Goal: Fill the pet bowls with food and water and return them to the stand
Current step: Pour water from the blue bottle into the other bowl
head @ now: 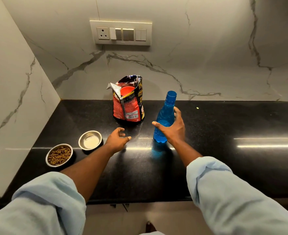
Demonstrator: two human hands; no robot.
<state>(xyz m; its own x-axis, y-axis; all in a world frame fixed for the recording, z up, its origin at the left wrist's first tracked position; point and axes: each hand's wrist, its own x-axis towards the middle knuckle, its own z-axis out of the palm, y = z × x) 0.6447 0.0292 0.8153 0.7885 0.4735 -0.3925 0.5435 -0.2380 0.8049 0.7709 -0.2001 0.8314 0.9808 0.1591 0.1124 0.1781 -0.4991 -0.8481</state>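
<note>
Noted right hand (173, 131) splayed around upright blue bottle (165, 114) on counter (224, 126), fingers uncurled, contact unclear. Noted left hand (117, 139) loosely curled, holding nothing, just right of empty bowl (90, 140), kibble bowl (59, 155) further left. Judged bottle's long axis vertical, right hand nearer for gripping, then pouring leftward into empty bowl.

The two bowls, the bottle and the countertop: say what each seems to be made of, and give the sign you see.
Kibble bowl and empty bowl: probably stainless steel; silvery, with bright reflections. Bottle: likely plastic; see-through blue with a ridged body. Countertop: polished black stone, perhaps granite; finely speckled and mirror-glossy.
</note>
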